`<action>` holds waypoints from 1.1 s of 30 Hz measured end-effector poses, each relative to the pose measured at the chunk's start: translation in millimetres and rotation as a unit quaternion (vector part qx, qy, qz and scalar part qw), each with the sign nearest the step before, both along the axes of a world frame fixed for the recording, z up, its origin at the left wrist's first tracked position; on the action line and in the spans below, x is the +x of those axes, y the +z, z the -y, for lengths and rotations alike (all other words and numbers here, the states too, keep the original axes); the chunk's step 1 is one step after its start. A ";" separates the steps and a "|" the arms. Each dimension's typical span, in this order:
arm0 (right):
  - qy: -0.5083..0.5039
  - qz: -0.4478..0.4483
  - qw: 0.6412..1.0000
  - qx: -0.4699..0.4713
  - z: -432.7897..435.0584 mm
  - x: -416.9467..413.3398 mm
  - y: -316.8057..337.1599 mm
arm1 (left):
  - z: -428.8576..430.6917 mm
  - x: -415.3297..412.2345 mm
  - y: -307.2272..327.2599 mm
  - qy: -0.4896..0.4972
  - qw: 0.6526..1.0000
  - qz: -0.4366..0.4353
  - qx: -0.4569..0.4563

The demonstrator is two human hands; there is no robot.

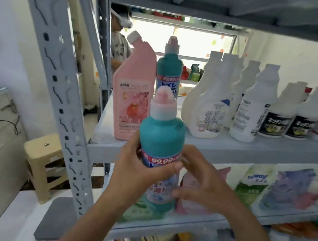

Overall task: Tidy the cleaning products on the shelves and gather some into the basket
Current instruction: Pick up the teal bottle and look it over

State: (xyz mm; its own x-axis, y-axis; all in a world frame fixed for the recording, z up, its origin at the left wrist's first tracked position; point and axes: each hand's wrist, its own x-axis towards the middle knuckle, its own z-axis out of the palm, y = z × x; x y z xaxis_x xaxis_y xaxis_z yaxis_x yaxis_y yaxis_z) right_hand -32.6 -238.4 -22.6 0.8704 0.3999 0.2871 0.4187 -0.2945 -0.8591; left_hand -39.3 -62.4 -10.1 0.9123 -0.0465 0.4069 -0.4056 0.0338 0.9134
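- Standing upright in mid-air just before the middle shelf (249, 151), the teal toilet-cleaner bottle (162, 138) has a pink dome cap, a white collar and a red "99.99" band.
- Left hand (139, 169) wraps its middle, thumb pressed across the label.
- Right hand (204, 182), blurred, sits at its right side; I cannot tell whether the fingers grip.
- Farther back stands a matching teal bottle (168, 72), beside a pink bottle (131, 97).

The teal bottle (162, 140) looks like smooth plastic with a shiny printed label, and the pink bottle (133, 98) is matt plastic. The shelf upright (52, 60) is matt painted grey metal. The pouches (284, 188) look like glossy film, and the stool (42, 159) is plain plastic.
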 end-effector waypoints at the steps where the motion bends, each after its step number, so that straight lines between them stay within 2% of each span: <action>1: 0.008 0.031 0.999 0.023 2.4 5.5 15.4 | -4.0 2.5 3.7 0.010 1.000 0.005 -0.003; 4: -0.052 0.078 0.981 0.172 4.3 33.0 54.4 | -12.9 8.0 15.7 0.051 0.999 0.015 -0.005; 5: -0.081 0.104 0.974 0.186 0.5 46.3 63.8 | -14.8 9.2 18.8 0.066 0.998 0.015 -0.009; 9: -0.162 0.165 0.964 0.128 -23.4 111.7 79.9 | -20.4 11.1 25.0 0.118 0.993 0.010 -0.012; 13: -0.220 0.132 0.962 0.094 -42.8 170.0 78.0 | -23.9 11.4 24.5 0.135 0.991 -0.001 -0.004; 16: -0.215 0.075 0.968 0.107 -53.8 188.2 71.8 | -25.0 13.2 25.2 0.145 0.989 -0.007 -0.012; 23: -0.243 0.094 0.964 0.053 -58.7 172.8 58.9 | -25.3 19.2 28.0 0.167 0.986 0.001 -0.009; 33: -0.214 0.110 0.962 0.129 -32.2 113.0 46.3 | -12.5 23.4 27.4 0.164 0.986 0.007 0.001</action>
State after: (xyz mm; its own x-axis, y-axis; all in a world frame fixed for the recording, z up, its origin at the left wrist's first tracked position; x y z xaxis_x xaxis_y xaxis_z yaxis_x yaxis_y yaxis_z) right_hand 80.3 -206.2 23.7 0.8458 -0.0908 0.5257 0.4875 -0.2688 -0.8307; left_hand -15.9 -49.9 17.3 0.8733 0.2487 0.4190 -0.4063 -0.1031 0.9079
